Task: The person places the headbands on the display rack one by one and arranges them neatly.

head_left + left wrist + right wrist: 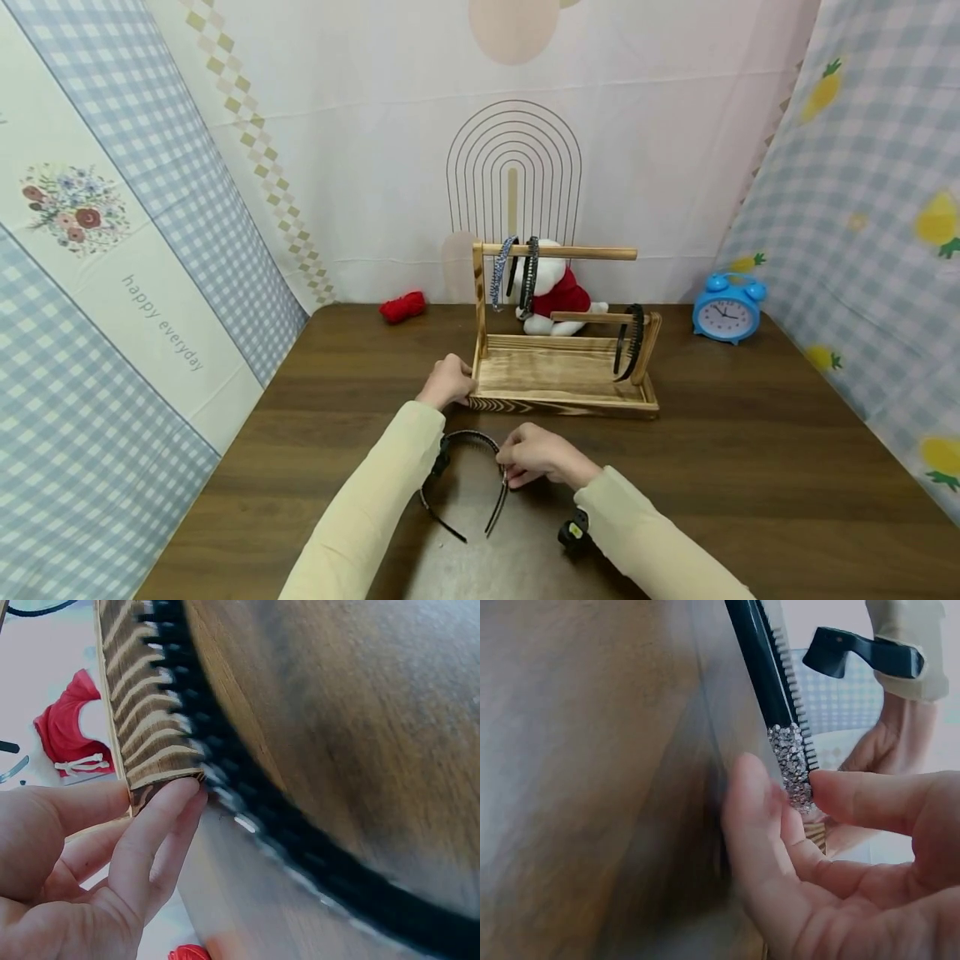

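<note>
My right hand [542, 454] pinches a black headband [480, 434] between thumb and fingers on its right side. In the right wrist view, a band of silver rhinestones [787, 761] covers the part near the fingertips, and small teeth line the inner edge. The headband's two ends point toward me, low over the table. My left hand [447, 381] grips the front left corner of a wooden rack [562, 407]. On the rack's upper bar hang a blue patterned headband [499, 275] and a dark toothed headband [530, 279]; a black headband [637, 337] hangs on the lower bar.
Behind the rack sits a white plush toy [553, 324] in red clothing. A red yarn bundle [402, 307] lies at the back left of the brown table [750, 467], and a blue alarm clock [726, 319] stands at the back right. Printed cloth hangs around three sides.
</note>
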Action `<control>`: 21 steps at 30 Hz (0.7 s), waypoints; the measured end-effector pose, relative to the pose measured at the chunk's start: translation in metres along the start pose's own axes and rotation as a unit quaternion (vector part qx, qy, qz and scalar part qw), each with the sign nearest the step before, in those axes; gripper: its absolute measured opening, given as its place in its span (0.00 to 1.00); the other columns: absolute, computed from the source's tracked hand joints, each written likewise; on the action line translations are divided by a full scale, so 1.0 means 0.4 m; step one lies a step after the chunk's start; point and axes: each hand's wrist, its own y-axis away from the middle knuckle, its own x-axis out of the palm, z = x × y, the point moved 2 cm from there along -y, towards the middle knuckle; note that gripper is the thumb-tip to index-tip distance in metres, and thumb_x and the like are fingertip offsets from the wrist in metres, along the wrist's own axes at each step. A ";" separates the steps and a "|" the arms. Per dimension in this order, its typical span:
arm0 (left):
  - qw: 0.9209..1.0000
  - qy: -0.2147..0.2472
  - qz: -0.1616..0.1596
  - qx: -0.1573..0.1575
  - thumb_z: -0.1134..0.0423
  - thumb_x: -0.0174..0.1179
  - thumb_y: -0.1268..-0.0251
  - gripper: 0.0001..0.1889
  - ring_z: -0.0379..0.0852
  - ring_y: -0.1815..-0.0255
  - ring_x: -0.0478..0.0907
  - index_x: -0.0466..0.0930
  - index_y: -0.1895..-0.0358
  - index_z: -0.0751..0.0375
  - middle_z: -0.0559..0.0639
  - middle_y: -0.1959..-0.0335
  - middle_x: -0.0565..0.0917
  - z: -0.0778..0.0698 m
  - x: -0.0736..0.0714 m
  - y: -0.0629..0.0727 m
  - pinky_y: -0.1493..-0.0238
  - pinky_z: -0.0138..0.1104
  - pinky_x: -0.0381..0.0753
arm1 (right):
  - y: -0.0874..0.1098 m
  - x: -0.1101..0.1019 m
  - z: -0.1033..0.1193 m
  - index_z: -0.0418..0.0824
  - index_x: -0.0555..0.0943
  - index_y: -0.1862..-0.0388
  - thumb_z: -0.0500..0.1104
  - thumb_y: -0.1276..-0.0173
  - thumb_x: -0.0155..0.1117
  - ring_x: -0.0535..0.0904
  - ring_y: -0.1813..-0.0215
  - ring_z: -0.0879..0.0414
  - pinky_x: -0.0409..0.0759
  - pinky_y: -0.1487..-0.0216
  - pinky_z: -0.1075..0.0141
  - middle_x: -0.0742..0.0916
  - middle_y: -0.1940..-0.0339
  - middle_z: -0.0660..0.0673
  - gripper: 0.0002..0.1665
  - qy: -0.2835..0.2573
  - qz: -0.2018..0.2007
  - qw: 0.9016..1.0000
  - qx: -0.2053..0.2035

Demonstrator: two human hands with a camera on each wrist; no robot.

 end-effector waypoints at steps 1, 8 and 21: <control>1.000 0.003 0.000 0.000 0.73 0.58 0.36 0.18 0.49 0.77 0.86 0.79 0.43 0.75 0.71 0.51 0.83 0.000 0.000 0.000 0.70 0.37 0.89 | 0.001 -0.005 -0.004 0.27 0.79 0.58 0.33 0.29 0.56 0.80 0.72 0.54 0.89 0.65 0.61 0.83 0.68 0.38 0.08 -0.010 0.004 1.000 0.002; 1.000 0.006 -0.005 0.011 0.73 0.58 0.37 0.17 0.48 0.79 0.85 0.80 0.45 0.76 0.71 0.52 0.83 0.003 0.000 0.000 0.75 0.33 0.88 | 0.012 -0.043 -0.026 0.24 0.74 0.53 0.32 0.27 0.51 0.82 0.71 0.53 0.90 0.61 0.58 0.82 0.66 0.37 0.10 -0.086 0.004 0.996 -0.018; 1.000 0.005 0.002 0.000 0.73 0.58 0.36 0.17 0.49 0.76 0.86 0.80 0.45 0.75 0.71 0.50 0.83 0.002 0.004 -0.005 0.74 0.34 0.88 | 0.057 -0.085 -0.028 0.21 0.73 0.56 0.33 0.27 0.51 0.85 0.68 0.48 0.89 0.59 0.52 0.84 0.65 0.32 0.12 -0.108 -0.055 0.985 -0.122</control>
